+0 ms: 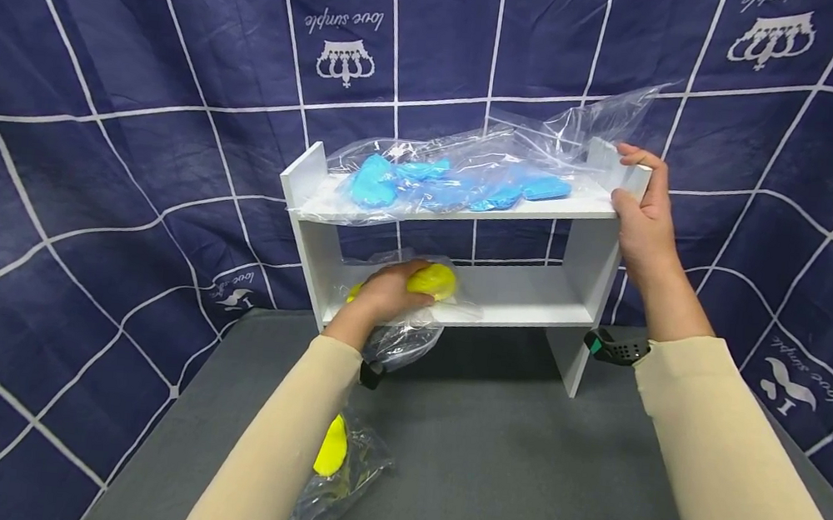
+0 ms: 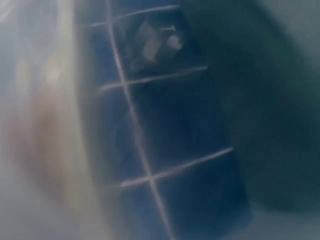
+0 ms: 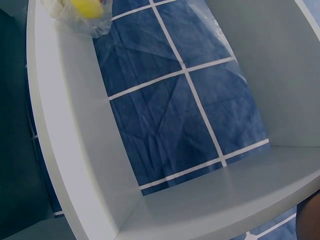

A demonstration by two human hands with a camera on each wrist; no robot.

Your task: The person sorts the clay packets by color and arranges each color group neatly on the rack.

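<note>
On the left of the lower shelf, my left hand (image 1: 391, 289) holds a clear plastic bag with yellow lumps (image 1: 433, 281) in it, thumb below and fingers above one lump. Part of this bag (image 1: 402, 344) hangs over the shelf's front edge. My right hand (image 1: 645, 211) grips the top of the right side panel of a white two-tier shelf (image 1: 581, 267), thumb in front and fingers over the top. Blurred plastic fills much of the left wrist view. In the right wrist view, the yellow-filled bag (image 3: 90, 9) shows at the top left.
Along the top tier lies a clear bag with several blue pieces (image 1: 374, 182), its loose end rising at the right. Another clear bag with a yellow piece (image 1: 331, 448) lies on the grey surface (image 1: 488, 451), partly behind the left sleeve. Blue gridded cloth (image 1: 204, 39) hangs behind and at the sides.
</note>
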